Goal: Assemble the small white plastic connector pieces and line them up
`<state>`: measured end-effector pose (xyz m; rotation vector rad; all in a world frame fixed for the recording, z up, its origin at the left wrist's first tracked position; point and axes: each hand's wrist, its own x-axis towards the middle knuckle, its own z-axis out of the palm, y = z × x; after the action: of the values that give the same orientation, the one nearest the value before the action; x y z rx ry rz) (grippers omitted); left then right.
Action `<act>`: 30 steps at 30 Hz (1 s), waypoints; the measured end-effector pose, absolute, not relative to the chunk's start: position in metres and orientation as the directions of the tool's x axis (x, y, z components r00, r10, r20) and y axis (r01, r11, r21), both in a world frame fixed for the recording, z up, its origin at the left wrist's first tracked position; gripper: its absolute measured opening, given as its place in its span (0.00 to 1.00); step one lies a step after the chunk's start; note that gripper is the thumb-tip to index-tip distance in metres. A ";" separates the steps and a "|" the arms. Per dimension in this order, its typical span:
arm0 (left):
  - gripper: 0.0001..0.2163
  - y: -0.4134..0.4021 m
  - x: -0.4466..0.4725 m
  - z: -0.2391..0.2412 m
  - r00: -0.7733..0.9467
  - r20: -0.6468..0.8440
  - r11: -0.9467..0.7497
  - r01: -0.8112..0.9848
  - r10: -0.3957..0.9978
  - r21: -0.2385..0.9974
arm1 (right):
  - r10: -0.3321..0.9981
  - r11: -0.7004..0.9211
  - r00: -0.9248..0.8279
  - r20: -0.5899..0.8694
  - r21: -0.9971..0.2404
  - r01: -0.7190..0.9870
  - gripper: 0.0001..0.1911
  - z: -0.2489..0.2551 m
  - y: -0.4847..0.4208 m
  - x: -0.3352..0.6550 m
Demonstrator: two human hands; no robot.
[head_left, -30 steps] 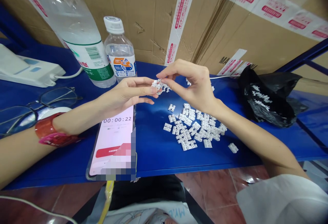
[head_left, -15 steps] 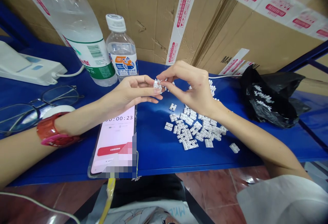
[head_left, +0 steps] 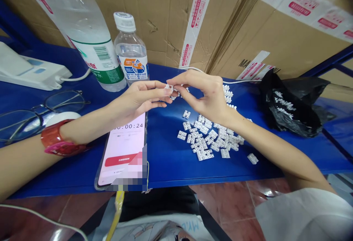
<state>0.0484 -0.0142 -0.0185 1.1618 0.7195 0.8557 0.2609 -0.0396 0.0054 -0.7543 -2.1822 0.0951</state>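
Observation:
Between my two hands, above the blue tabletop, is a small white plastic piece [head_left: 169, 87]. My left hand [head_left: 143, 96] pinches it between thumb and fingers, with the other fingers stretched beneath. From the other side my right hand [head_left: 205, 92] closes thumb and forefinger at the piece's right edge; its exact shape is hidden by the fingertips. Many flat white H-shaped plastic pieces [head_left: 201, 146] lie loosely heaped below my right hand. Behind that hand, more white pieces [head_left: 227, 93] sit in a cluster, partly covered.
A phone [head_left: 124, 149] showing a timer lies below my left wrist. Two bottles, a large one [head_left: 103, 59] and a smaller one [head_left: 132, 55], stand at the back left. Glasses [head_left: 64, 101] and a power strip [head_left: 35, 72] are left; a black plastic bag [head_left: 292, 108] is right. Cardboard boxes [head_left: 165, 20] line the back.
Both hands stay together at the white piece, with only small finger movements. My right fingertips have shifted slightly right. The phone timer has gone from 23 to 24.

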 end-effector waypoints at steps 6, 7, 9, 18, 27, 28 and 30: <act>0.12 -0.013 0.049 -0.020 0.491 -0.087 0.219 -0.218 0.867 0.951 | 0.583 0.779 -0.473 0.660 -0.290 0.555 0.18 -0.002 -0.040 0.261; 0.11 -0.012 0.049 -0.020 0.494 -0.088 0.224 -0.223 0.865 0.949 | 0.574 0.785 -0.483 0.662 -0.278 0.553 0.18 -0.003 -0.039 0.261; 0.09 -0.011 0.048 -0.020 0.499 -0.089 0.234 -0.236 0.862 0.943 | 0.564 0.789 -0.499 0.658 -0.251 0.561 0.18 -0.004 -0.039 0.260; 0.09 -0.012 0.048 -0.019 0.524 -0.092 0.261 -0.258 0.847 0.930 | 0.477 0.799 -0.528 0.702 -0.097 0.593 0.17 -0.013 -0.035 0.259; 0.10 -0.015 0.049 -0.021 0.549 -0.068 0.242 -0.250 0.833 0.938 | 0.327 0.808 -0.568 0.756 0.089 0.583 0.17 -0.023 -0.033 0.260; 0.10 -0.014 0.048 -0.021 0.549 -0.065 0.234 -0.243 0.833 0.941 | 0.350 0.800 -0.565 0.747 0.075 0.595 0.17 -0.023 -0.033 0.260; 0.10 -0.013 0.048 -0.022 0.547 -0.063 0.223 -0.231 0.835 0.947 | 0.406 0.789 -0.560 0.723 0.032 0.614 0.17 -0.023 -0.033 0.260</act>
<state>0.0480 -0.0133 -0.0222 1.1092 0.6637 0.8150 0.2596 -0.0335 -0.0230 -0.7516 -2.2395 -0.3639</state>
